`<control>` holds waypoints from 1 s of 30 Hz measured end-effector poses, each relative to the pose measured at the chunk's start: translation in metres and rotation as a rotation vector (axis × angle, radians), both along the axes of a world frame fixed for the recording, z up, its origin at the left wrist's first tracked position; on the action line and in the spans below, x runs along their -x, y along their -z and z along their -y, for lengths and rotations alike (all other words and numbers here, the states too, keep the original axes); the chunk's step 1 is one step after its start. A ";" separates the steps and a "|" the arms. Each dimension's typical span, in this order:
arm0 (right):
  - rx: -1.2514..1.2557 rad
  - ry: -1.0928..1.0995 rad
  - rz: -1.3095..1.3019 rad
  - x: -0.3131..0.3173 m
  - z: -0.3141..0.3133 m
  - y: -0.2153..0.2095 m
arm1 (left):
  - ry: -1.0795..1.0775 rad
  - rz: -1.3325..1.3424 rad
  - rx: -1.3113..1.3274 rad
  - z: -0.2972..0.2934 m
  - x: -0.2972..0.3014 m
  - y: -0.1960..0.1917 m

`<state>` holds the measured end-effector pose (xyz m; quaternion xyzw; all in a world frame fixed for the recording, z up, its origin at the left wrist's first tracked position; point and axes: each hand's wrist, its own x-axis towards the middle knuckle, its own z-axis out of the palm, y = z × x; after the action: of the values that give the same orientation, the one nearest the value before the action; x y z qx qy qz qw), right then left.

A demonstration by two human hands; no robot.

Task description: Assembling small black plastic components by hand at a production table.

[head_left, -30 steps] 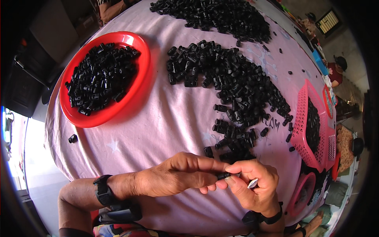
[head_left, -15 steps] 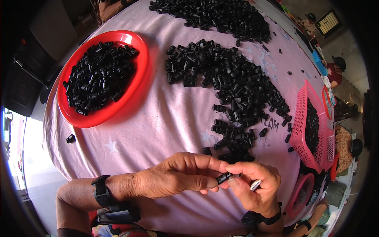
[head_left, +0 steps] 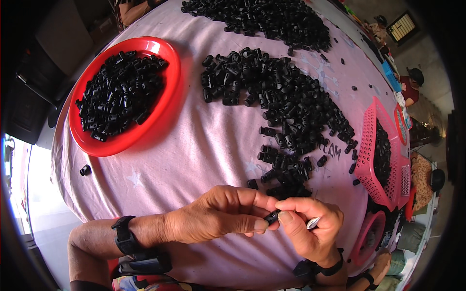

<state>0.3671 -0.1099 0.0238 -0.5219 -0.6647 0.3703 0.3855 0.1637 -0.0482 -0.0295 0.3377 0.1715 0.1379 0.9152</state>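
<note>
My left hand grips a small black plastic cord lock between thumb and forefinger. The thumb and forefinger of my right hand pinch its other end, so the two hands meet over the cloth. A shiny flat metal piece pokes out between my right fingers; the rest of it is hidden in that hand. Just beyond my fingertips begins a loose pile of similar black cord locks. To the left, a red plate carries a heap of them.
Another black pile lies at the far edge of the pink cloth. One stray cord lock sits left. A pink basket with black parts and a pink round container stand right. Another person's hand shows lower right.
The cord lock looks shorter between my fingertips, and my right fingers have closed in toward the left hand. The other person's hand at the lower right has moved.
</note>
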 end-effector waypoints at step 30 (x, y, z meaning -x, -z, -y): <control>0.011 -0.110 0.170 0.004 0.001 -0.003 | 0.022 0.013 0.146 -0.002 0.002 0.002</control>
<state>0.3635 -0.1114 0.0268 -0.5164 -0.7207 0.3488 0.3039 0.1621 -0.0461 -0.0314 0.2709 0.1715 0.1174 0.9399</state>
